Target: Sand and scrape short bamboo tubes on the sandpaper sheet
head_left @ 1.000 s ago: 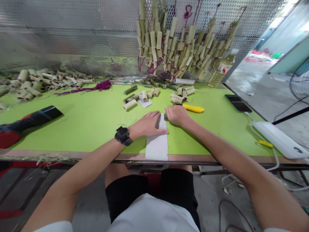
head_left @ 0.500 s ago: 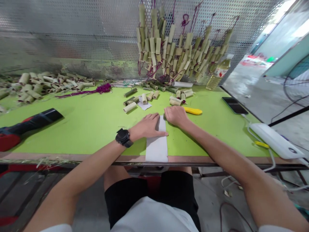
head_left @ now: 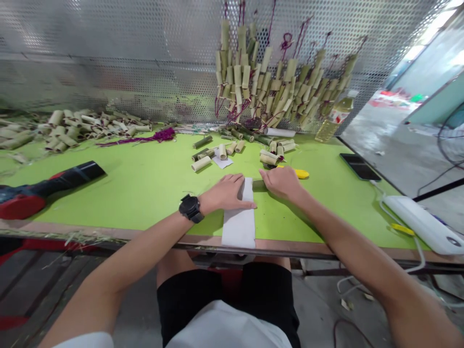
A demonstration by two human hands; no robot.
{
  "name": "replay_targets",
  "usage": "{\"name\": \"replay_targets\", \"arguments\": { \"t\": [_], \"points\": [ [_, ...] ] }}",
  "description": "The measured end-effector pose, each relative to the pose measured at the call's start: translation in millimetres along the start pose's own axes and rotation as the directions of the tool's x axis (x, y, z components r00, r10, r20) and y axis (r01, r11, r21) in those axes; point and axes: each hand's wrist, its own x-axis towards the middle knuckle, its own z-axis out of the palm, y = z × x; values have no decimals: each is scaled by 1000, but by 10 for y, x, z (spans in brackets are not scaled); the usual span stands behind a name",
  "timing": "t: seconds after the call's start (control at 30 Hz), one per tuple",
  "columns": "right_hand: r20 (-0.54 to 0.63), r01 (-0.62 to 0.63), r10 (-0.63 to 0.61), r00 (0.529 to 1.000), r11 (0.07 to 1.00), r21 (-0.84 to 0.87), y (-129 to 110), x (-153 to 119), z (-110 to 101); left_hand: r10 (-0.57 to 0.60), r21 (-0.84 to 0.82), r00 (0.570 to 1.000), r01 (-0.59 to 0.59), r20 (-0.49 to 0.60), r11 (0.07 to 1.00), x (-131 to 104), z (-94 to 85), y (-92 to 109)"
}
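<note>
My left hand (head_left: 232, 193), with a black watch on its wrist, lies flat with fingers stretched over a white strip (head_left: 239, 227), sheet-like and reaching to the table's front edge. Just right of the strip, my right hand (head_left: 282, 181) is closed around a short green bamboo tube (head_left: 258, 185). The tube's left end meets the strip's right edge, while its other end is hidden in my fingers. Partly behind my right hand lies a yellow-handled tool (head_left: 301, 174). Cut bamboo tubes (head_left: 201, 164) lie beyond my left hand, some on a scrap of white paper (head_left: 224, 162).
Bamboo strings (head_left: 268, 82) hang on a perforated metal panel (head_left: 126, 63). At the left are a bamboo heap (head_left: 68, 128), purple cord (head_left: 163, 135) and a red-and-black power tool (head_left: 50, 186). A bottle (head_left: 335, 118), phone (head_left: 360, 167) and white power bank (head_left: 422, 223) stand or lie right.
My right hand has moved right relative to the strip, and more of the bamboo tube shows. My left hand stays flat on the strip. The whole view has shifted slightly.
</note>
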Motion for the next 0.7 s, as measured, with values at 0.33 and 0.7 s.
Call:
{"name": "replay_targets", "arguments": {
  "t": [0.33, 0.7],
  "points": [
    [-260, 61, 118, 958, 805, 590, -104, 16, -6, 8, -14, 1000, -8, -30, 1000, 8, 5, -18],
    [-179, 140, -53, 982, 842, 521, -361, -86, 91, 25, -17, 999, -26, -39, 1000, -3, 10, -12]
  ]
}}
